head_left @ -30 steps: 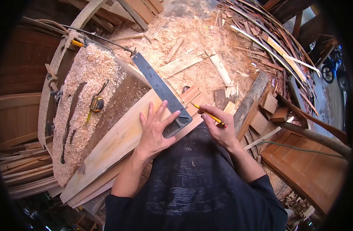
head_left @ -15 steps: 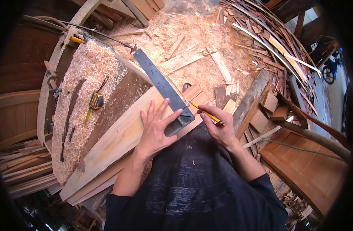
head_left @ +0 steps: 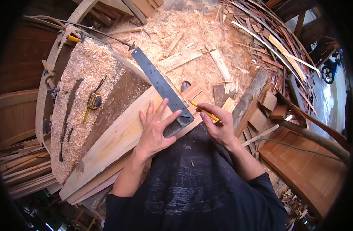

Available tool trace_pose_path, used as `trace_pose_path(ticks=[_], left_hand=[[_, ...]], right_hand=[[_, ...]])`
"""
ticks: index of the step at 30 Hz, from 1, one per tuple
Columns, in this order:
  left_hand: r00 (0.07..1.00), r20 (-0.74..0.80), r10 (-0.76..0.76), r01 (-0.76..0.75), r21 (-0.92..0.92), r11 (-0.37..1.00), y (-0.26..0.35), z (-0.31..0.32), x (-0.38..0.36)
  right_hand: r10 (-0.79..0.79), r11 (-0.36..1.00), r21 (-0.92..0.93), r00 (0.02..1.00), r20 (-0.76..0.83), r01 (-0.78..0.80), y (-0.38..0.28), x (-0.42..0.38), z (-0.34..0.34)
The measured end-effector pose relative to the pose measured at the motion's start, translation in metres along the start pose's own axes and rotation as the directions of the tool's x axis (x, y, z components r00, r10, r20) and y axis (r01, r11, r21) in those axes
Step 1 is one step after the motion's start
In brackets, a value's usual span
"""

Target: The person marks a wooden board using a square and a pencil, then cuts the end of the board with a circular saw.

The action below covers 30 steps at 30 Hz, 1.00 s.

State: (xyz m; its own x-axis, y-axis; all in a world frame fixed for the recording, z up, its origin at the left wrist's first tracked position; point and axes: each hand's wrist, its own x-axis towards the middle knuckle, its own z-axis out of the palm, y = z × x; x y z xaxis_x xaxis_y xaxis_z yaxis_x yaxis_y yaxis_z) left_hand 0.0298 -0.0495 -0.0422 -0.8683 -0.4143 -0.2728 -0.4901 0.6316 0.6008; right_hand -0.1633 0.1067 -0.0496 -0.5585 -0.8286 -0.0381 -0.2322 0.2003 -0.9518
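My left hand (head_left: 155, 129) lies with fingers spread over the pale board (head_left: 111, 133). Its fingertips press on a dark metal try square (head_left: 159, 82), and the thumb rests by the square's thick handle. The long blade of the square crosses the board at an angle away from me. In my right hand (head_left: 221, 125) is a yellow pencil (head_left: 210, 114) with a red end, pinched between thumb and fingers. The pencil's tip points at the wood just right of the blade. More boards lie stacked under the top one, close against my dark apron.
Left of the board, a yellow-black tape measure (head_left: 94, 101) sits on wood shavings (head_left: 95, 57). A long metal bar clamp (head_left: 103, 34) reaches in behind the square. Scrap strips (head_left: 221, 63) litter the floor ahead. To the right are offcuts (head_left: 257, 119) and a panelled wooden door (head_left: 303, 158).
The view has shifted very slightly. The pencil tip has moved a touch back from the blade's edge; the left hand and square keep their place on the board.
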Motion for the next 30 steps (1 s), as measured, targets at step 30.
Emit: trace_pose_path(ticks=[30], left_hand=[[0.999,0.034,-0.028,0.030,-0.056,0.998,0.000,-0.003,0.000]], right_hand=[[-0.003,0.918,-0.371,0.940,0.341,0.137,-0.049,0.074,-0.006]])
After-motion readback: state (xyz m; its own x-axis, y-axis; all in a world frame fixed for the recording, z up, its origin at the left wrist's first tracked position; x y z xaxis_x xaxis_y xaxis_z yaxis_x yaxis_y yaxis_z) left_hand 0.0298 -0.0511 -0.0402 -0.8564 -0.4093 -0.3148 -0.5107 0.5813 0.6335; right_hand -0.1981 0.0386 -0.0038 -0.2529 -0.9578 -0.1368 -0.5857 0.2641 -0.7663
